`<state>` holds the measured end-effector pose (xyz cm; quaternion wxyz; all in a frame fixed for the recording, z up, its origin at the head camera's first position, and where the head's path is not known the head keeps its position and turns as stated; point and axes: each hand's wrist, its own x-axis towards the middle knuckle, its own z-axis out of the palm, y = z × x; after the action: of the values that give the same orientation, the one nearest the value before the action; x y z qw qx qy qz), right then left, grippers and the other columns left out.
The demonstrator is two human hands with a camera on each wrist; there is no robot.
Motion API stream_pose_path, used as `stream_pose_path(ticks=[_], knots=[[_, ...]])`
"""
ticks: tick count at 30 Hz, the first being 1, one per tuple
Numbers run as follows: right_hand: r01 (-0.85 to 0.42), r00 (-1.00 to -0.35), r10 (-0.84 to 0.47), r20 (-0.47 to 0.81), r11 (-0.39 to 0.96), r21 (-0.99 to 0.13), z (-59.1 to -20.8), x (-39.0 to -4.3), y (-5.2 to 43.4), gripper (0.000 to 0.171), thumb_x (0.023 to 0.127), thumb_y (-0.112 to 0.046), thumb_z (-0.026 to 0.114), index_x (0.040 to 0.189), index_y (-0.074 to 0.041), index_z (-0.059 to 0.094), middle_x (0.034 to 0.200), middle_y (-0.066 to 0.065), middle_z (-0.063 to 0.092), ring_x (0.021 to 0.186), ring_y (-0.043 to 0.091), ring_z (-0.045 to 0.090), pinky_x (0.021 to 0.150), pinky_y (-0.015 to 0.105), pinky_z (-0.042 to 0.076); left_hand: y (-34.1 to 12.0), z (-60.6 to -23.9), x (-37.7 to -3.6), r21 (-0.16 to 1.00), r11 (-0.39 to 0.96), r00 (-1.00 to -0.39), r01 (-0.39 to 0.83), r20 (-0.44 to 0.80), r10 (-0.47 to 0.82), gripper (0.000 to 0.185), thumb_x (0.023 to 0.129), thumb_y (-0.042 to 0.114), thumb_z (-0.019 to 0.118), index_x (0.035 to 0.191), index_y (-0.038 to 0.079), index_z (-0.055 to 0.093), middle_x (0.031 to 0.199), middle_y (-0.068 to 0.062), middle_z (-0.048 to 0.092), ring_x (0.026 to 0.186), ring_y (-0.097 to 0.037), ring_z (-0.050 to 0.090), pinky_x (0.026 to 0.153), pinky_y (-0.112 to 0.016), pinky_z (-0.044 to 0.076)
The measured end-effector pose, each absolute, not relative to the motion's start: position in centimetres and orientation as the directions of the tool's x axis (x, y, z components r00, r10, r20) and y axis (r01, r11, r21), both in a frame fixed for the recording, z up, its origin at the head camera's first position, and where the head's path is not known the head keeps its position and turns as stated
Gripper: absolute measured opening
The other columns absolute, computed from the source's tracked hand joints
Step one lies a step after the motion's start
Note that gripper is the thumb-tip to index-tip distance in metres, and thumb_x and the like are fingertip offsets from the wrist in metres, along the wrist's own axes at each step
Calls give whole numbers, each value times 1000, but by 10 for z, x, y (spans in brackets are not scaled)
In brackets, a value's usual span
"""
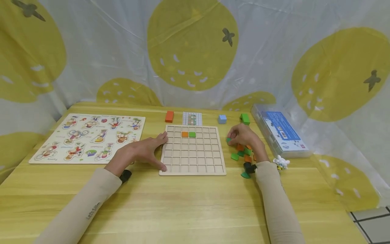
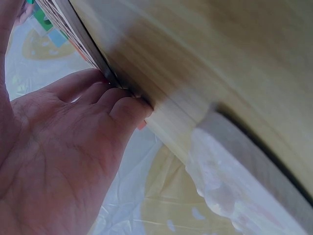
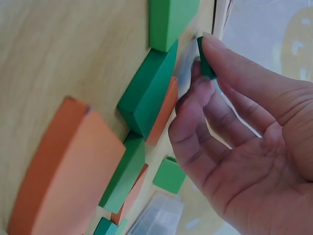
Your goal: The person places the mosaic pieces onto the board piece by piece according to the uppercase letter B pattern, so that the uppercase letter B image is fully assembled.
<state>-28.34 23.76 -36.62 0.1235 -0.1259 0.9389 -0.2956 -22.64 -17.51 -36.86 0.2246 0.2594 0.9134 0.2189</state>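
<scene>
my right hand [image 1: 243,136] sits at three o'clock of the grid board [image 1: 193,162], hemmed by loose tiles [image 1: 240,152] at its six and a plastic case [image 1: 278,134] further to three. the blue cube [image 1: 222,119] and green cube [image 1: 244,118] stand at twelve. my left hand [image 1: 146,150] blocks the board's nine o'clock edge; the picture puzzle [image 1: 88,137] fills beyond. bare table [image 1: 182,203] lies open at six.

You face a pale wooden desk [image 1: 182,210] hemmed by a white curtain [image 1: 274,51] printed with yellow fruit; grey floor tiles [image 1: 370,220] show at right.
</scene>
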Motion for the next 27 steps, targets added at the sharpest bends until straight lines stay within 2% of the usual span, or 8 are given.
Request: stream_pose_path(ticks=[5,12,17,22,27], knots=[[-122,-940,-296,-171,758,-640,-366,-282,236,9,97,-2,79,104,4,79,90,16,77,72,25,74,70,38,63,-174,-370,-227,519,770,-764,371,-302,571,125,83,51,93,171,-1,20,180,-20,2,163,-47,15,127,-63,25],[-130,-924,-353,-146,651,-748,-363,-280,227,18,101,-1,74,116,9,77,100,25,77,78,31,77,73,42,66,-176,-369,-225,517,781,-771,349,-315,553,126,82,51,94,171,1,20,181,-18,2,164,-45,14,128,-62,24],[-116,-908,-390,-151,581,-805,-362,-285,213,19,103,1,71,119,12,73,104,28,75,81,35,78,79,48,66,-176,-371,-226,519,777,-772,356,-306,558,126,82,51,94,171,1,20,181,-19,2,164,-45,13,128,-61,24],[-152,-898,-423,-122,558,-816,-360,-291,192,19,104,0,70,121,9,73,105,26,74,83,37,77,83,51,65,-176,-373,-226,518,779,-775,354,-303,554,127,82,52,94,172,2,20,181,-18,2,165,-44,14,128,-61,24],[-236,-881,-467,-75,570,-787,-359,-299,173,20,104,2,68,122,9,74,103,24,76,84,39,77,79,45,66,-176,-370,-226,515,784,-775,346,-314,548,127,81,52,94,172,3,19,181,-16,1,165,-41,12,130,-59,23]])
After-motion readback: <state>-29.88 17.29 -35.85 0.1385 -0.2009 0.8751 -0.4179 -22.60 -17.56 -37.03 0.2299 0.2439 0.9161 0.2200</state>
